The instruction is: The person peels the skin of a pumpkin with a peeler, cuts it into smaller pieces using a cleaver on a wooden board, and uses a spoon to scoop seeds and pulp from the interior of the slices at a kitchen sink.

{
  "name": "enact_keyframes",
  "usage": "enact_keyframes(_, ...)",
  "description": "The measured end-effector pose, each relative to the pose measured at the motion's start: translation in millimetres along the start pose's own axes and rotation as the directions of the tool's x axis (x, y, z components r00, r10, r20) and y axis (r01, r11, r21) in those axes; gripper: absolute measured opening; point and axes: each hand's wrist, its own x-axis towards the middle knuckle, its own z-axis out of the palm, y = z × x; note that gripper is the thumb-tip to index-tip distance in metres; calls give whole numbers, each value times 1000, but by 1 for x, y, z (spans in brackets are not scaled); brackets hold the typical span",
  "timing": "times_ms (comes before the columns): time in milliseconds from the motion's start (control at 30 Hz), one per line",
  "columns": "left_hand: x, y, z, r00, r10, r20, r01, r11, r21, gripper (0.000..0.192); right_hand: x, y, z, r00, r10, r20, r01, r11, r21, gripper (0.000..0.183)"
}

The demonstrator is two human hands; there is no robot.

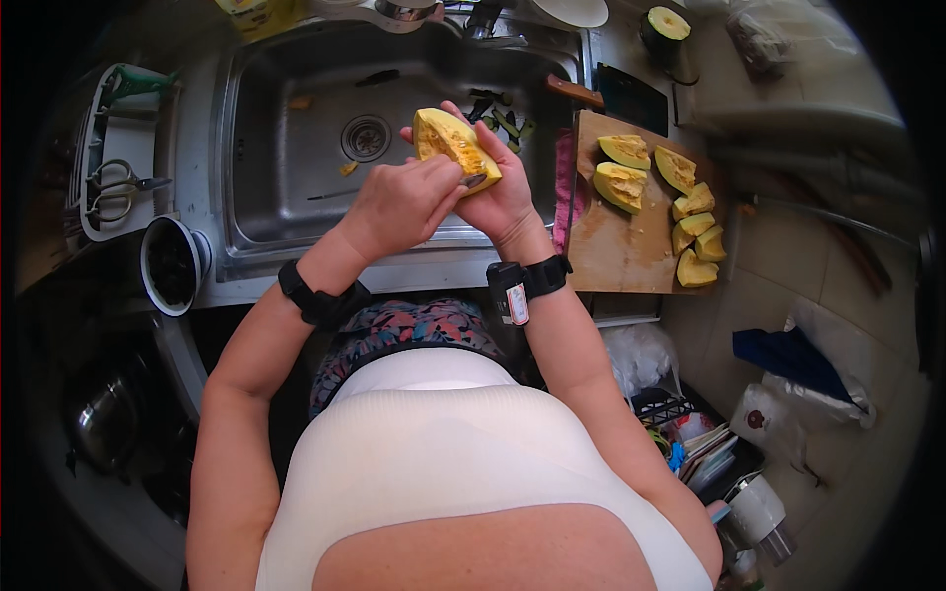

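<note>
My right hand (pixel 499 185) is palm up over the sink's near side, holding a yellow-fleshed pumpkin wedge (pixel 449 137) with its seedy hollow facing up. Bent over the wedge's near end, my left hand (pixel 410 196) grips a small metal tool (pixel 473 179), perhaps a spoon; its tip touches the flesh and the rest is hidden by my fingers. Several more pumpkin pieces (pixel 622 186) lie on the wooden cutting board (pixel 617 255) to the right, some with stringy pulp.
Green peel scraps (pixel 510 124) and orange bits lie in the steel sink (pixel 288 185). A wooden-handled cleaver (pixel 573 90) rests behind the board, a pink cloth (pixel 565 177) beside it. Left of the sink are scissors (pixel 114 188) on a rack and a bowl (pixel 175 266). A cut squash (pixel 665 33) stands back right.
</note>
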Motion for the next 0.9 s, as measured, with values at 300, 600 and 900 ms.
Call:
enact_keyframes(300,-1,-7,12,994,-78,-76,84,993,83,12,7,3,-4,988,-128,-85,123,991,-53,45)
enact_keyframes(600,3,-28,24,949,-295,-109,300,953,35,15,9,14,1,947,-154,-283,129,986,-106,34)
enact_keyframes(900,-4,-60,38,941,-326,-95,336,934,125,20,6,11,-15,949,-35,-312,14,997,-70,31)
